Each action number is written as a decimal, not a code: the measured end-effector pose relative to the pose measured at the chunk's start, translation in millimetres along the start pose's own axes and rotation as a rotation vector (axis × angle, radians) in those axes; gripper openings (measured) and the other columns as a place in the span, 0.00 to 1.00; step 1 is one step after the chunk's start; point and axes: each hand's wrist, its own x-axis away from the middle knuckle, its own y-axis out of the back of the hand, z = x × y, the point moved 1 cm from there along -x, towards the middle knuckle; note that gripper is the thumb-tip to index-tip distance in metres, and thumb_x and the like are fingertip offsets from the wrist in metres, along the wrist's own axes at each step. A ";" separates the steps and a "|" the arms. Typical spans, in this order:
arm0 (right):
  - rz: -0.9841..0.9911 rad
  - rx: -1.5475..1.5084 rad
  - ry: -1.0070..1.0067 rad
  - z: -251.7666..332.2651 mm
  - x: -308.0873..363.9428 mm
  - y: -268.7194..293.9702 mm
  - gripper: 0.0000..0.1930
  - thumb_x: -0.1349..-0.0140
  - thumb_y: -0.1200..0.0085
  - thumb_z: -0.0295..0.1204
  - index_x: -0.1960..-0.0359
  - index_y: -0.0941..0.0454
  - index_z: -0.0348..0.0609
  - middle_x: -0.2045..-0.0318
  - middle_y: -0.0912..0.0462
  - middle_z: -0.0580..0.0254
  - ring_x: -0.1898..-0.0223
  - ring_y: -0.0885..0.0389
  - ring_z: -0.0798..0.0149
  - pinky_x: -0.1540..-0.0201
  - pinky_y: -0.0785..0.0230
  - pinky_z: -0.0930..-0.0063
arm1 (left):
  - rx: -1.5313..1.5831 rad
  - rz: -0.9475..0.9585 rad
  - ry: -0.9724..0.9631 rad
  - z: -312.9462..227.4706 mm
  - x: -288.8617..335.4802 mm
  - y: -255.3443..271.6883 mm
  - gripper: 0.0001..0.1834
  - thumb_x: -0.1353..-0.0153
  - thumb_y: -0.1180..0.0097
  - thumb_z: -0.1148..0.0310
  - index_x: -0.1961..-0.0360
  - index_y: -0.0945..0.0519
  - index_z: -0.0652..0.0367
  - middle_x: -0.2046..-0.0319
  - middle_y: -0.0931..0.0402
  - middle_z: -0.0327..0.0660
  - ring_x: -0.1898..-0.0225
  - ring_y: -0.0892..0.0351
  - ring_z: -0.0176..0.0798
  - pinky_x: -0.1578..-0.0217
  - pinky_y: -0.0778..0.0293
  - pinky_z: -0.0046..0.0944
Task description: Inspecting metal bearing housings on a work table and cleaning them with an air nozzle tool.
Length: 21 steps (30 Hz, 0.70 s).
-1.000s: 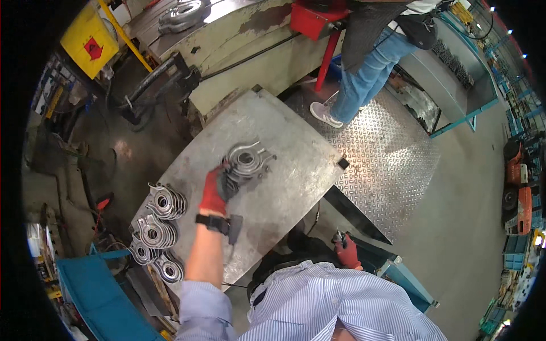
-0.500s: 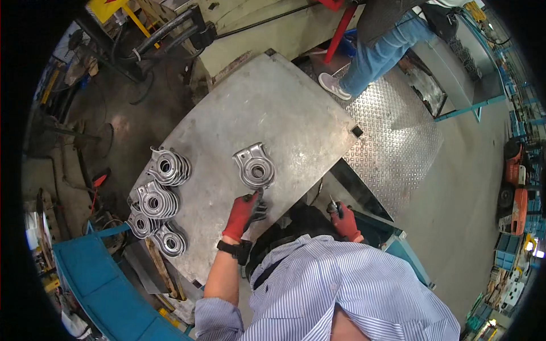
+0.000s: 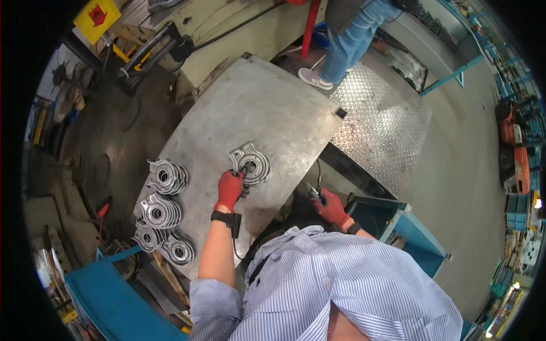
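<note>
A stamped metal bracket with a ringed round hole [image 3: 259, 166] lies near the middle of the grey metal table [image 3: 278, 108]. At its near left edge is my left hand [image 3: 230, 190] in a red and black glove, its fingers closed on the rim; the fingertips are partly hidden. My right hand [image 3: 333, 209], gloved alike, is wrapped round a small hand tool with a shiny metal tip [image 3: 312, 192], off the table's right edge. Most of the tool's body is hidden in the palm.
Several stacks of like brackets [image 3: 161, 210] stand along the table's left edge. Blue metal bins flank me, one at left [image 3: 114, 295] and one at right [image 3: 418, 236]. A person in jeans [image 3: 347, 45] stands beyond the table by a tread-plate platform [image 3: 387, 125].
My left hand has moved forward, up to the bracket's edge. My right hand has come up and left with the tool. The whole view has shifted slightly.
</note>
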 end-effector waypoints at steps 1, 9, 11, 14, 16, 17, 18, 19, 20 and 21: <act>-0.008 -0.003 0.010 6.5 0.3 0.2 0.26 0.46 0.47 0.43 0.49 0.32 0.39 0.62 0.22 0.42 0.59 0.24 0.43 0.57 0.33 0.55 | 0.027 -0.003 -0.019 -1.3 -0.2 1.1 0.20 0.45 0.44 0.55 0.72 0.25 0.67 0.74 0.24 0.55 0.70 0.23 0.54 0.68 0.29 0.48; -0.032 -0.114 0.041 38.5 35.3 -34.1 0.21 0.46 0.45 0.38 0.54 0.30 0.39 0.65 0.22 0.41 0.61 0.24 0.42 0.60 0.32 0.57 | 0.954 0.197 0.330 -15.2 73.3 36.6 0.11 0.40 0.47 0.65 0.71 0.27 0.63 0.81 0.27 0.39 0.84 0.26 0.34 0.83 0.30 0.33; 0.009 -0.123 0.046 41.7 45.8 -41.9 0.23 0.46 0.45 0.39 0.52 0.31 0.39 0.65 0.22 0.41 0.61 0.24 0.42 0.59 0.32 0.56 | 1.138 0.229 0.342 8.7 98.3 25.6 0.11 0.40 0.47 0.65 0.68 0.26 0.63 0.81 0.26 0.39 0.83 0.25 0.34 0.82 0.29 0.33; 0.145 -0.084 0.032 50.0 45.3 -44.9 0.26 0.46 0.46 0.41 0.48 0.31 0.38 0.62 0.22 0.41 0.59 0.25 0.42 0.57 0.33 0.56 | 1.109 0.250 0.384 30.1 120.9 4.7 0.13 0.41 0.46 0.63 0.70 0.24 0.65 0.78 0.25 0.38 0.79 0.26 0.32 0.79 0.30 0.33; 0.176 0.000 0.046 64.5 51.2 -39.8 0.25 0.47 0.46 0.40 0.50 0.31 0.38 0.63 0.22 0.42 0.59 0.24 0.43 0.58 0.32 0.56 | 1.106 0.318 0.472 15.3 130.8 2.1 0.16 0.41 0.45 0.61 0.75 0.22 0.67 0.79 0.25 0.37 0.81 0.30 0.29 0.78 0.33 0.33; 0.192 0.045 0.058 73.0 52.0 -36.9 0.25 0.48 0.46 0.39 0.50 0.30 0.38 0.63 0.22 0.42 0.60 0.24 0.44 0.58 0.32 0.56 | 0.987 0.357 0.446 18.7 132.8 -1.2 0.17 0.41 0.45 0.60 0.73 0.22 0.67 0.79 0.25 0.37 0.81 0.29 0.28 0.79 0.33 0.32; 0.233 0.056 0.084 76.3 52.4 -37.7 0.24 0.48 0.46 0.39 0.51 0.30 0.38 0.64 0.22 0.43 0.60 0.24 0.44 0.59 0.32 0.56 | 0.868 0.396 0.419 25.9 133.7 -7.9 0.18 0.41 0.45 0.58 0.71 0.21 0.66 0.79 0.24 0.36 0.81 0.28 0.28 0.79 0.32 0.32; 0.273 0.066 0.113 79.4 50.9 -40.2 0.24 0.48 0.46 0.39 0.52 0.30 0.38 0.64 0.22 0.43 0.60 0.24 0.44 0.59 0.32 0.56 | 0.749 0.431 0.389 31.8 134.0 -14.0 0.18 0.41 0.44 0.57 0.70 0.21 0.66 0.80 0.24 0.36 0.81 0.27 0.28 0.79 0.31 0.31; 0.313 0.075 0.141 81.0 49.1 -42.6 0.23 0.49 0.46 0.38 0.53 0.30 0.38 0.65 0.22 0.43 0.60 0.24 0.45 0.60 0.32 0.56 | 0.789 0.428 0.385 34.8 135.9 -22.9 0.20 0.41 0.45 0.55 0.73 0.20 0.67 0.79 0.23 0.35 0.80 0.26 0.26 0.80 0.33 0.31; 0.324 0.095 0.141 79.6 45.9 -45.3 0.23 0.49 0.46 0.39 0.53 0.30 0.39 0.65 0.22 0.43 0.60 0.24 0.45 0.60 0.32 0.56 | 0.797 0.407 0.387 39.4 135.9 -29.8 0.21 0.41 0.45 0.55 0.74 0.21 0.68 0.81 0.25 0.35 0.81 0.29 0.27 0.80 0.34 0.33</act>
